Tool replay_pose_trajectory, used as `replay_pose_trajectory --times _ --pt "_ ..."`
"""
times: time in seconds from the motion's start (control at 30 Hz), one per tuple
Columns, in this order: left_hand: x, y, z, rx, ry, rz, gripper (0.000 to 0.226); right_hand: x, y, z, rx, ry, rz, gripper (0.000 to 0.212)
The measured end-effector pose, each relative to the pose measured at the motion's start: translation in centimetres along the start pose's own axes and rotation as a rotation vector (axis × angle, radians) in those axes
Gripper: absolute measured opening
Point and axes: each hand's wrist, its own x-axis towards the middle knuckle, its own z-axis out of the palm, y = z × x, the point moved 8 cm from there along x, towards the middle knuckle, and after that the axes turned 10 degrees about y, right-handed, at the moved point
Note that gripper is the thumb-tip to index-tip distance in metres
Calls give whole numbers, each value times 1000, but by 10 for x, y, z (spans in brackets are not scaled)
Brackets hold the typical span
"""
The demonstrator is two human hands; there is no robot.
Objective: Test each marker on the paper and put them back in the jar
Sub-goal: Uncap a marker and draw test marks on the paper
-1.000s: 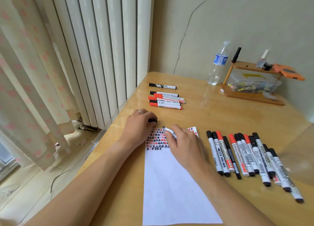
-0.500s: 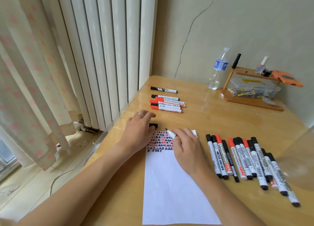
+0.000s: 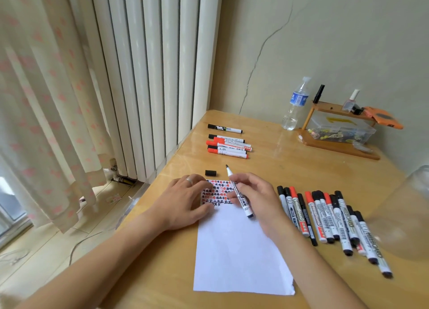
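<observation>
An uncapped black marker (image 3: 238, 191) is pinched in the curled fingers of the right hand (image 3: 256, 198), its tip raised above the far edge of the paper (image 3: 239, 253) and its rear end pointing back over the sheet. The barrel's middle is partly covered by the fingers. The loose black cap (image 3: 210, 173) lies on the table (image 3: 290, 169) just beyond the paper's far left corner, apart from both hands. The left hand (image 3: 185, 202) is laid flat on the paper's left edge with fingers extended, a ring on one finger; part of the red and black test marks (image 3: 217, 192) is hidden beneath its fingertips.

A row of capped markers (image 3: 329, 220) lies to the right of the paper, several overlapping so that an exact count cannot be made. A smaller group of markers (image 3: 228, 145) lies near the table's far left edge. The clear jar (image 3: 411, 213) is cut off by the right border and is blurred; its contents cannot be told. A water bottle (image 3: 296, 104) and a wooden shelf (image 3: 339, 134) stand by the wall.
</observation>
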Motion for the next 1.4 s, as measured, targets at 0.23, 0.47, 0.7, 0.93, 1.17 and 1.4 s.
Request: replay_pose_trajectory --times 0.23,0.47,0.7,0.93,1.17,1.4 --pt "-1 1 2 2 -18 2 72 -5 -17 0 270 -147 142 39" --pt "-1 -2 6 -8 -45 -12 66 -15 10 1 213 -6 88 22" --pt "-2 -6 13 -11 -78 6 73 -18 19 -5 -235 140 -85 12" --pt "-1 -7 13 -20 -76 2 75 -16 22 -2 -329 136 -123 8" --pt "-1 -7 13 -30 -72 1 74 -16 22 -2 -369 130 -114 8" --pt "-1 -7 13 -27 -77 2 73 -17 21 -4 -320 148 -84 8"
